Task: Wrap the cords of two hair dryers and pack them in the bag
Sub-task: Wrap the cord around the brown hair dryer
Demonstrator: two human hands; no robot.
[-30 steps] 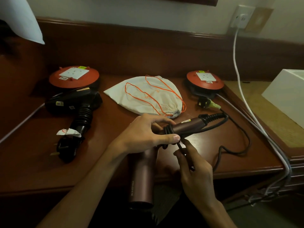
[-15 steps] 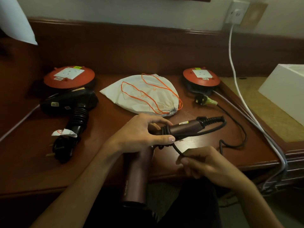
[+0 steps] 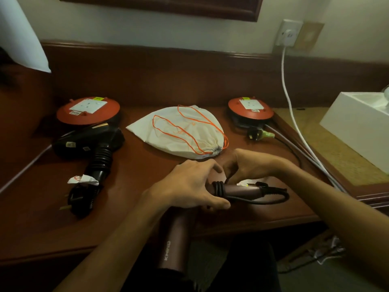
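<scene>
Left hand [image 3: 189, 186] lay palm-down, fingers curled in a grip; right hand [image 3: 244, 165] arched just beyond it, fingertips pointed down.

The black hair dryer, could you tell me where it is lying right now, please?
In the head view the black hair dryer lies on the desk's left side, just in front of the left orange cord reel.

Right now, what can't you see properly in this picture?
Head view only:
- Pink hair dryer: its nozzle end is lost in the dark below the desk edge.
- Its plug: hidden, perhaps behind the right hand.
- Left hand covers where handle meets body.
- Bag: contents hidden by cloth.
</scene>
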